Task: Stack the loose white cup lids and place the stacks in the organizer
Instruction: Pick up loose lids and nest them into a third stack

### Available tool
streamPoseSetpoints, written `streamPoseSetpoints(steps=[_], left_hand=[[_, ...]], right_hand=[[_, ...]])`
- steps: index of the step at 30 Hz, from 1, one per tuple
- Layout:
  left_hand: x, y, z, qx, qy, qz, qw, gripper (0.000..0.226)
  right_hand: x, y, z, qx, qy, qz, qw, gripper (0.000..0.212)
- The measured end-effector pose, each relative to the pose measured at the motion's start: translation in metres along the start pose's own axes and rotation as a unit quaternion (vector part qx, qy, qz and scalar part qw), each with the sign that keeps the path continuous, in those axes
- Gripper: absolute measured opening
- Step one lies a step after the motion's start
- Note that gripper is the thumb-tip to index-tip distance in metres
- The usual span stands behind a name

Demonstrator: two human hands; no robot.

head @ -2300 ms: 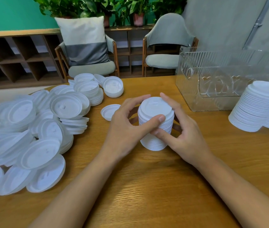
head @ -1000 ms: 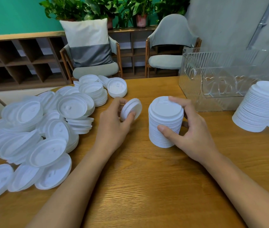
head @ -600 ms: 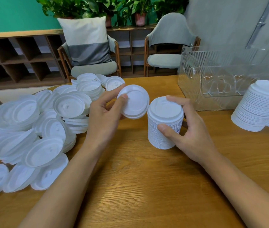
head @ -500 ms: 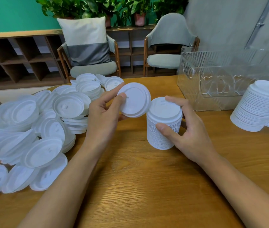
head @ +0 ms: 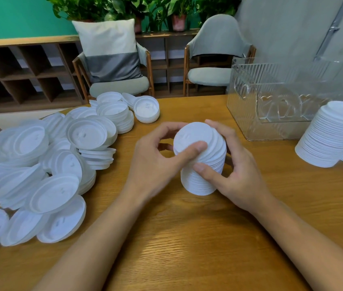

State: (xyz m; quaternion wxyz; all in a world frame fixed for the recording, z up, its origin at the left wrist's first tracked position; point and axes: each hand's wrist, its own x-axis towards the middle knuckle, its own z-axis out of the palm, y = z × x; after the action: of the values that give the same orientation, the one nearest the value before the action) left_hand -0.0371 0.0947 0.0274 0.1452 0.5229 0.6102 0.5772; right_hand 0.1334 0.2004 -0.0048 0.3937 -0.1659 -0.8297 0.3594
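A wooden table (head: 187, 238) is carrying a sprawling heap of loose white cup lids (head: 40, 164) along its left side, with a short lid stack (head: 146, 109) sitting behind the heap. A taller lid stack (head: 198, 185) is standing mid-table, a clear plastic organizer (head: 271, 101) is resting far right, and finished lid stacks (head: 330, 135) are leaning beside it.
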Motion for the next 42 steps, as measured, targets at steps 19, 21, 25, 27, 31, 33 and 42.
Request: streamPoseSetpoints(steps=[19, 21, 25, 27, 31, 33, 42], left_hand=[[-0.004, 0.003, 0.009, -0.059, -0.05, 0.002, 0.997, 0.067], [-0.006, 0.004, 0.016, -0.064, -0.038, -0.005, 0.997, 0.064], [-0.003, 0.005, 0.017, -0.063, -0.048, -0.014, 0.997, 0.058], [0.0, 0.006, 0.015, -0.048, -0.062, -0.011, 0.997, 0.054], [0.008, 0.009, 0.009, -0.028, -0.092, -0.012, 0.995, 0.048], [0.01, 0.008, 0.005, -0.031, -0.107, -0.014, 0.994, 0.047], [0.018, 0.007, 0.004, -0.015, -0.138, -0.019, 0.99, 0.047]], right_hand=[[0.0, -0.001, 0.0, 0.024, -0.009, 0.006, 1.0, 0.084], [0.0, -0.001, 0.002, 0.027, -0.001, 0.009, 1.0, 0.083], [0.0, 0.001, 0.002, 0.036, 0.002, 0.015, 0.999, 0.082], [-0.001, 0.001, 0.002, 0.036, 0.002, 0.018, 0.999, 0.082], [-0.003, 0.001, 0.002, 0.024, -0.014, 0.025, 0.999, 0.087], [-0.003, 0.001, 0.0, 0.023, -0.026, 0.03, 0.999, 0.087], [-0.002, 0.005, 0.0, 0.066, -0.04, 0.046, 0.996, 0.08]])
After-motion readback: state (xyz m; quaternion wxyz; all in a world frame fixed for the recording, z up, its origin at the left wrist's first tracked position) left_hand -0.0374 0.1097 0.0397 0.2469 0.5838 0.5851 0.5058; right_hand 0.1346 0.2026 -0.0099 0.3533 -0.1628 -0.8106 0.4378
